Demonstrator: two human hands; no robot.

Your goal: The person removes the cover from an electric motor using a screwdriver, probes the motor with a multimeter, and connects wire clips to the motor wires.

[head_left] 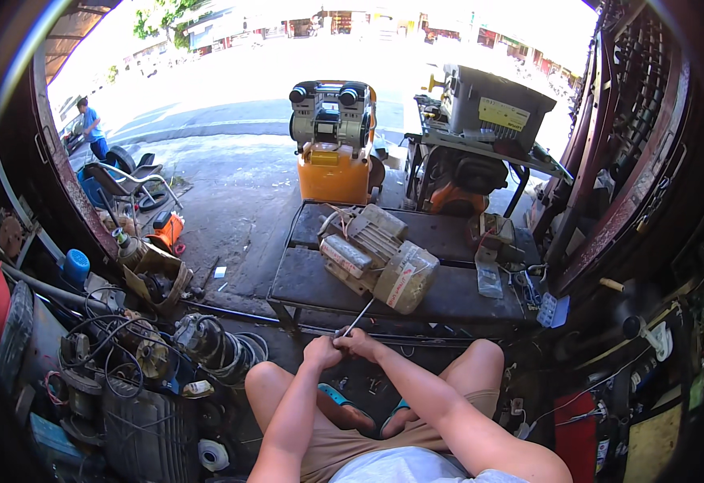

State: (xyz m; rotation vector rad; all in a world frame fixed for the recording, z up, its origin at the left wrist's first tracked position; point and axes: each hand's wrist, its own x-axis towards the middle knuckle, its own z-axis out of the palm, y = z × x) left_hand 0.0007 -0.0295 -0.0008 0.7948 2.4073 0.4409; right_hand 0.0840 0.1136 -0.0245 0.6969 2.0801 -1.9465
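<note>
A grey electric motor lies tilted on a low dark metal table in front of me. It has a ribbed body, a box on its side and a rounded end cover. My right hand is closed around what looks like a screwdriver; its thin metal shaft slants up to the lower edge of the end cover. Right against it, my left hand is also closed at the near end of the tool. The handle is mostly hidden by my fingers, and the tip's exact contact cannot be made out.
Beyond the table stands an orange air compressor. A generator-like machine is at its right, under a stand with a grey case. Motors and cables crowd the left floor. A person in blue is outside.
</note>
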